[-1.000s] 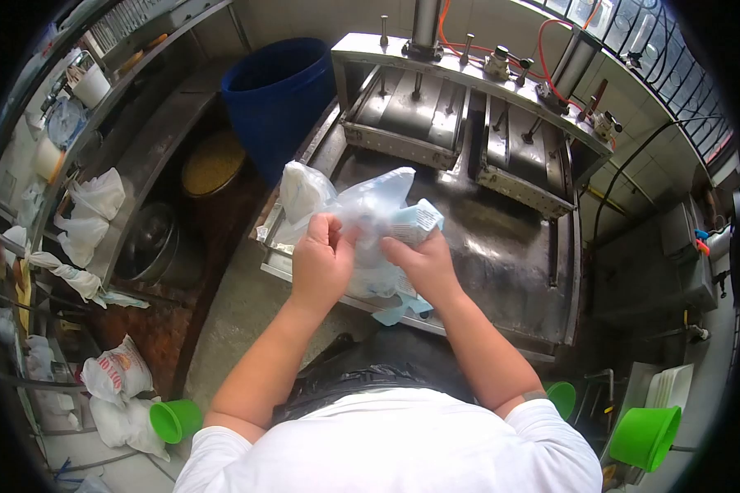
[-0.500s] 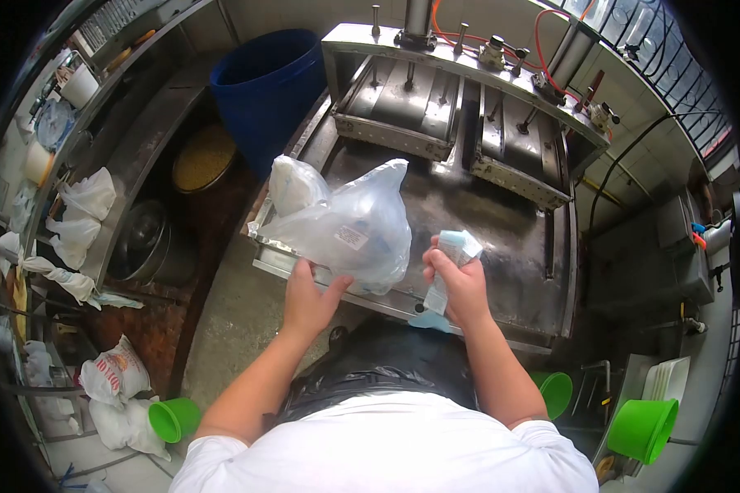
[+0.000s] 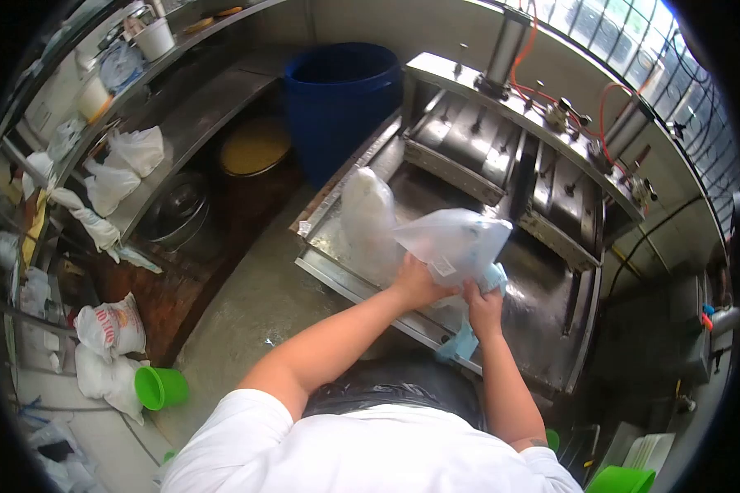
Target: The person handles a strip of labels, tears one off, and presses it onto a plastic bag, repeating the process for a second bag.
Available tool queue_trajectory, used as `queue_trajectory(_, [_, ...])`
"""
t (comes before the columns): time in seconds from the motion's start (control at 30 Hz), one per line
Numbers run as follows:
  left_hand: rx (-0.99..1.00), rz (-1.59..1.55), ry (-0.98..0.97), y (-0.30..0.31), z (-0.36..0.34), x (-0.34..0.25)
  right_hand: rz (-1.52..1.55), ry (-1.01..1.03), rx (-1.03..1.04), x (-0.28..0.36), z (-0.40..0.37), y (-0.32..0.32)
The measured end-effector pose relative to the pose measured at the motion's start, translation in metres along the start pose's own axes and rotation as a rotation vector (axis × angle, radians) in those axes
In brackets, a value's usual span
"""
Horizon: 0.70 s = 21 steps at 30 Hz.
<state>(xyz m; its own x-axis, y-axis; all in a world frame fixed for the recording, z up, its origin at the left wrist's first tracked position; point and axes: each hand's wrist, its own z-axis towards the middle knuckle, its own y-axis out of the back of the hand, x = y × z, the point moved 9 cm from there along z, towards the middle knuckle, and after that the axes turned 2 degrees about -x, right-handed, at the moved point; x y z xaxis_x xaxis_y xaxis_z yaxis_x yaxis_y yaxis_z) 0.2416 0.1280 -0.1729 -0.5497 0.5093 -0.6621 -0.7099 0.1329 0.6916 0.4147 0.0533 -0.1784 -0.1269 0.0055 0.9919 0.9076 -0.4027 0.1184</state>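
A translucent plastic bag (image 3: 460,238) with a small white label is lifted at the front of the steel press table (image 3: 543,316). My left hand (image 3: 419,283) is closed on the lower part of this bag, its fingertips partly hidden by the plastic. Close beside it, my right hand (image 3: 483,311) grips a crumpled light-blue sheet (image 3: 492,278), thumb against the bag's lower edge. A loose end of the sheet dangles below the hand, over the table's front rim. To the left, a second filled plastic bag (image 3: 368,205) rests on the table.
Two metal press plates (image 3: 460,152) hang under a steel crossbeam (image 3: 501,94) at the back. A blue barrel (image 3: 341,107) stands behind the table's left corner. On the left are a shelf, a lidded pot (image 3: 177,209), white sacks (image 3: 111,329) and a green bucket (image 3: 160,388).
My left hand has moved right and taken hold of the labelled bag, carrying it rightward to my right hand. The second bag stays on the table. The camera view has shifted.
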Motion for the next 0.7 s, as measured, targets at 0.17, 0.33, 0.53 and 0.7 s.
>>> queue_trajectory(0.17, [-0.05,-0.191,-0.068,0.045,-0.021,-0.005,-0.016,-0.029,-0.008,0.009,-0.008,0.003])
queue_trajectory(0.33, [-0.05,-0.308,0.459,0.102,-0.068,0.054,0.042,-0.075,-0.165,-0.017,-0.044,0.021])
queue_trajectory(0.53, [-0.728,0.066,0.283,0.194,-0.049,0.078,0.033,-0.215,-0.032,-0.029,-0.087,-0.007])
queue_trajectory(0.7, [-0.493,-0.249,0.349,0.216,-0.021,0.081,-0.001,-0.095,0.027,0.002,-0.086,-0.027])
